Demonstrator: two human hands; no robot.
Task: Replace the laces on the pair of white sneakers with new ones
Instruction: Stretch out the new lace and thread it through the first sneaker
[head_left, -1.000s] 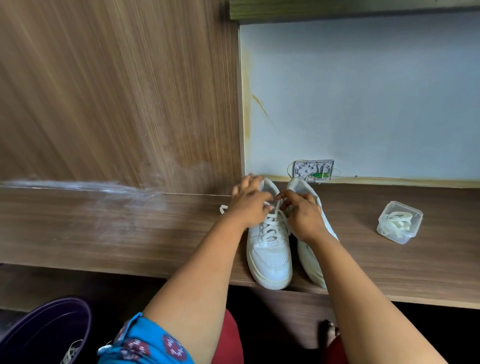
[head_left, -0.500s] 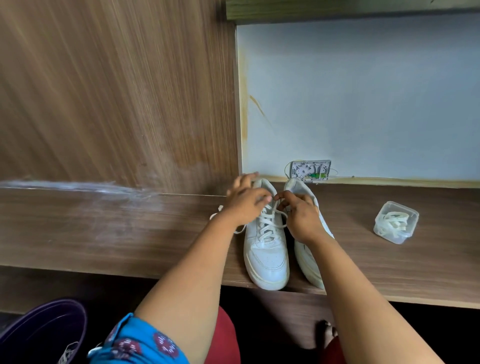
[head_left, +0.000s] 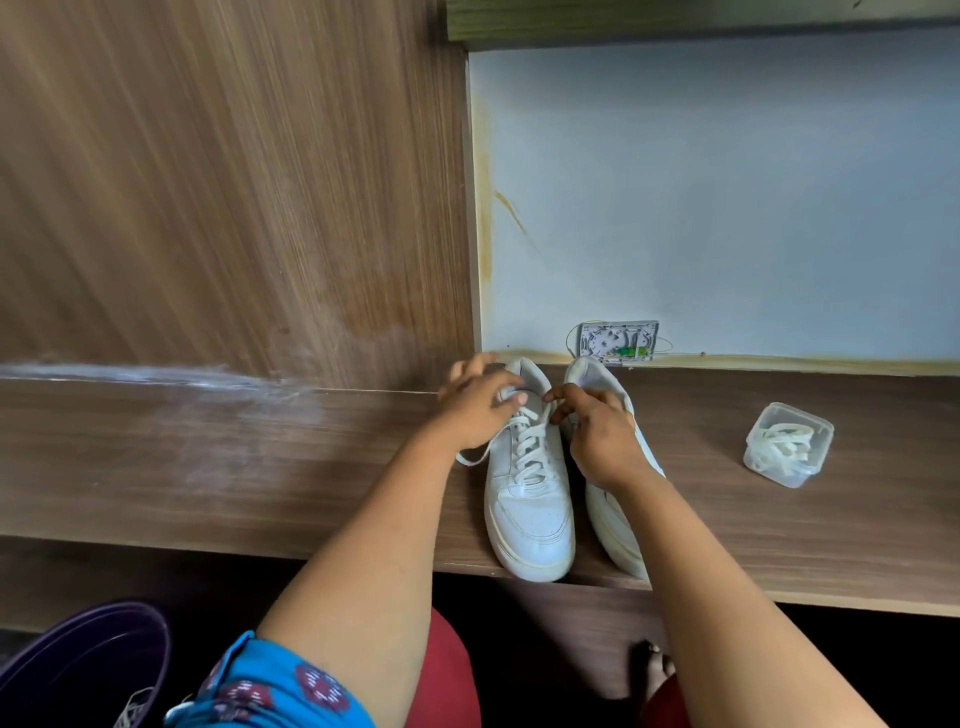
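Two white sneakers stand side by side on the wooden shelf (head_left: 260, 467), toes toward me. The left sneaker (head_left: 530, 514) is laced with a white lace (head_left: 531, 448). My left hand (head_left: 475, 410) lies over its collar, thumb at the top eyelets, holding the lace; a loose lace end (head_left: 470, 460) trails out from under the palm. My right hand (head_left: 597, 431) pinches the other lace strand near the top of the tongue and covers much of the right sneaker (head_left: 618, 540).
A small clear plastic box (head_left: 787, 444) holding coiled white laces sits on the shelf to the right. A white wall box (head_left: 618, 340) with wires is behind the sneakers. A purple bucket (head_left: 83, 665) stands below at the left. The sneaker toes overhang the shelf's front edge.
Both hands stay at the top of the left sneaker. The loose lace end on the left has been drawn in closer under my left hand, and the hands have parted slightly.
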